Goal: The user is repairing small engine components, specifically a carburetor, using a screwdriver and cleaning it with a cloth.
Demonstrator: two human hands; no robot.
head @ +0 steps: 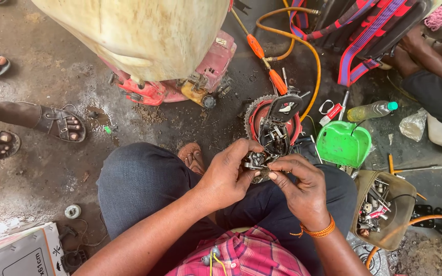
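Head camera looks down at a person sitting low on a dirty floor, knees in dark blue trousers. Near the middle of the frame, the left hand point(227, 176) pinches a small grey metal engine part point(255, 160) with its fingers curled tight around it. The right hand point(297, 185), with an orange thread band on the wrist, meets it from the right, and its fingertips are pressed together on the same part. Just above the hands sits a round red engine piece with a toothed rim point(274, 120). To the right of that is a green plastic bowl point(342, 145), and lower right is a brown tray of small tools point(382, 207). At the upper middle is a big cream tank point(139, 33) on a red machine. Sandalled feet of other people show at the left edge.
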